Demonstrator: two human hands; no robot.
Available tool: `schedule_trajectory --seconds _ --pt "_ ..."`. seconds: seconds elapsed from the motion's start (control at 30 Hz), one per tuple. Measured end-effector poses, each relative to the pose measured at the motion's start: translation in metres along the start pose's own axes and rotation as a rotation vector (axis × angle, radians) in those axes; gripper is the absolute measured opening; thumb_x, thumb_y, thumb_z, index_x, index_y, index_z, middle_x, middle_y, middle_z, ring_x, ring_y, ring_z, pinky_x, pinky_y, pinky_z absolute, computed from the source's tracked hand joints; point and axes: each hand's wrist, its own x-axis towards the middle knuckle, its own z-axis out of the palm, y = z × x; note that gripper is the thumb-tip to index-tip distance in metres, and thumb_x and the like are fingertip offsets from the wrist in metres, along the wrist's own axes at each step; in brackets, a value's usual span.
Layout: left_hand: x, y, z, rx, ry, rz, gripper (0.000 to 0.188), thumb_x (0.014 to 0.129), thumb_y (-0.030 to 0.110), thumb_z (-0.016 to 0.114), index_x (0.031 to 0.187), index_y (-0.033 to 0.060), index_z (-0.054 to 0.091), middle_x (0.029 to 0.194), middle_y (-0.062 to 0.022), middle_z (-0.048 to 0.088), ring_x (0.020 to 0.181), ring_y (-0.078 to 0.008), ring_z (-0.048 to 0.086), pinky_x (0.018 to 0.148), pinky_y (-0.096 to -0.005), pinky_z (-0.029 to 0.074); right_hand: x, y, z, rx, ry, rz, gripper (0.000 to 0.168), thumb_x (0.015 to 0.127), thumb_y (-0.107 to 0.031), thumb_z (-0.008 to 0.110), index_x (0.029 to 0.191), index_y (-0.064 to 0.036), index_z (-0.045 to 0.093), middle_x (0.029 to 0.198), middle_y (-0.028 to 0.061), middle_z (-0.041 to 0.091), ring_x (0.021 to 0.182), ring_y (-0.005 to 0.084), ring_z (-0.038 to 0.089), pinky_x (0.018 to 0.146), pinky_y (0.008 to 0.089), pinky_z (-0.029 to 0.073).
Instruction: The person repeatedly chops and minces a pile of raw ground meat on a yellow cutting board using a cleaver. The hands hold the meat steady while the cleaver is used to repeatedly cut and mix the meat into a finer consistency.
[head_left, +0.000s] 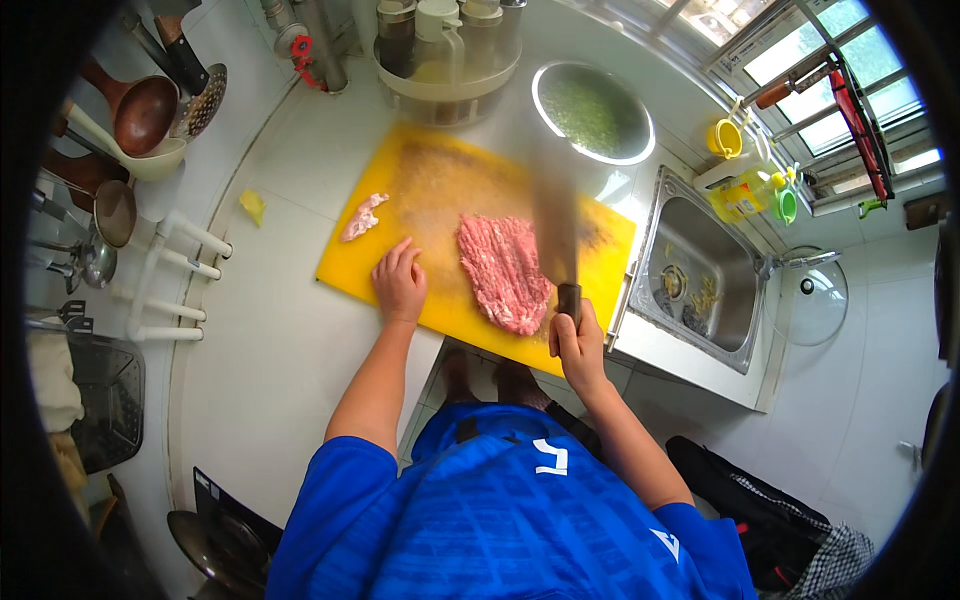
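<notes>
My right hand (579, 346) grips the dark handle of a cleaver (556, 225), whose blade is blurred and raised beside the right edge of a flattened slab of minced meat (504, 274). The meat lies on a yellow cutting board (427, 217). Left of it, my left hand (399, 281) rests at the board's near edge with nothing in it, its fingers a little spread. A small pale piece of meat or fat (364, 217) lies near the board's left edge, beyond that hand.
A metal bowl of chopped greens (592, 112) and a round rack of condiment jars (448, 82) stand behind the board. To the right is a steel sink (697, 262) with scraps. Utensils, including a wooden ladle (146, 116), hang at left; a yellow-green scrap (253, 206) lies on the counter.
</notes>
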Motion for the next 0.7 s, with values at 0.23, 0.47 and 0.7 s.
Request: schedule_trajectory --seconds 0.23,0.47,0.7 --pt "-0.003 -0.009 0.004 0.016 0.019 0.02 0.024 0.08 0.008 0.061 0.103 0.0142 0.067 0.128 -0.0001 0.062 0.116 -0.0241 0.056 0.1 -0.0406 0.04 0.017 0.024 -0.008 -0.354 -0.145 0.335 0.034 0.099 -0.033 0.055 0.093 0.001 0.054 0.069 0.0166 0.061 0.059 0.0281 0.063 0.056 0.0385 0.048" --pt "0.001 0.002 0.002 0.001 -0.011 0.003 0.024 0.081 0.008 0.06 0.103 0.0139 0.067 0.128 -0.0001 0.062 0.116 -0.0242 0.056 0.1 -0.0407 0.04 0.002 0.067 0.006 -0.269 -0.024 0.127 0.028 0.097 -0.026 0.057 0.102 0.001 0.054 0.068 0.0174 0.055 0.063 0.0361 0.058 0.064 0.0411 0.049" --pt "-0.001 0.0 0.001 0.009 -0.004 0.003 0.023 0.081 0.008 0.06 0.103 0.0136 0.067 0.127 0.0001 0.062 0.116 -0.0242 0.057 0.1 -0.0405 0.04 -0.005 0.005 -0.005 -0.14 -0.05 0.166 0.029 0.098 -0.03 0.059 0.097 -0.001 0.054 0.069 0.0134 0.059 0.063 0.0195 0.063 0.056 0.0335 0.045"
